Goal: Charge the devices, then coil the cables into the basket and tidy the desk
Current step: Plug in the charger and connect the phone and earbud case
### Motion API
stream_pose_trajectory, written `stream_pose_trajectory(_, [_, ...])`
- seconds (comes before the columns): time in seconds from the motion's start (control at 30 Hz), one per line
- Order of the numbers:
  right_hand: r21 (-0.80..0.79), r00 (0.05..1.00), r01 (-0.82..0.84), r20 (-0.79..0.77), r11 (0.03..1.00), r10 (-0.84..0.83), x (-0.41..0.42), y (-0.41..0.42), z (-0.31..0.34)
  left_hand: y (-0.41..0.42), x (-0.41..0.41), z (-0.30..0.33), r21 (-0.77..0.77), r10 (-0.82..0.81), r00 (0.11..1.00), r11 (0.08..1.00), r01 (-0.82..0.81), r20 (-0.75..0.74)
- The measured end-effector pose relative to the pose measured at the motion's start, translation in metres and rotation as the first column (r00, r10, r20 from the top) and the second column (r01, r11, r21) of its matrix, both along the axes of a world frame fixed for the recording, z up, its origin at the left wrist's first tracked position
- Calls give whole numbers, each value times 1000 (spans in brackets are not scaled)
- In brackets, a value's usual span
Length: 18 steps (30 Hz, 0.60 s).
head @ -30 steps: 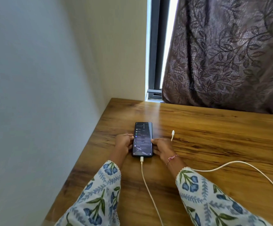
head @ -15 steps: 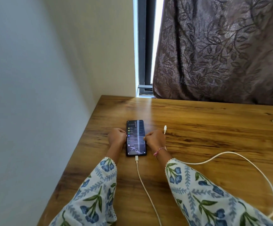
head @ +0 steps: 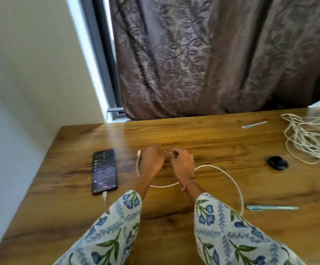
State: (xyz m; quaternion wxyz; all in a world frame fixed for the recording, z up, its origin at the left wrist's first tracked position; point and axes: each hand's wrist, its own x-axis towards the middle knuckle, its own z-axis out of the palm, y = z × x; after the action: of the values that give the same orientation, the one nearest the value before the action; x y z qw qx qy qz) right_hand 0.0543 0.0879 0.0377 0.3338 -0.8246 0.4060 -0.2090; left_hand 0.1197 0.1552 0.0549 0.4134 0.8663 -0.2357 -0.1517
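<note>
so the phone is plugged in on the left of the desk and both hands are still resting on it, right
Not quite. The phone is plugged in on the left of the desk, but the head view shows both hands off it: the left hand and right hand are now beside it at the loose white cable.

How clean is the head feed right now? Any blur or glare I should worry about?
Head view: motion blur softens the hands, left hand and right hand, and the phone; window daylight streaks a pale glare across the desk; wide-angle distortion tilts the wall edges.
</note>
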Motion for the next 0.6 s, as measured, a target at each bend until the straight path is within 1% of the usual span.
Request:
stream_pose_trajectory(0.07, [-31, 998, 61, -26, 998, -62, -30, -31, 0, -36, -25, -2, 21, -100, 995, 995, 100, -16])
stream_pose_trajectory(0.23, [-64, 971, 221, -75, 973, -226, -103, -109, -7, -114, -90, -5, 30, -272, 960, 961, 274, -65])
stream_pose_trajectory(0.33, [-87, 952, 269, -124, 959, -278, -142, -149, -11, -153, -125, -11, 36, -352, 932, 934, 356, -82])
stream_pose_trajectory(0.4, [-113, 930, 307, -176, 945, -323, -169, -174, -14, -179, -145, -19, 41, -372, 923, 925, 377, -103])
stream_pose_trajectory(0.5, [-124, 915, 362, -142, 924, -378, -205, -207, -21, -212, -171, -32, 40, -381, 914, 920, 390, -142])
stream_pose_trajectory(0.6, [-48, 926, 327, -182, 944, -330, -227, -235, -29, -240, -190, -41, 60, -372, 914, 921, 386, -164])
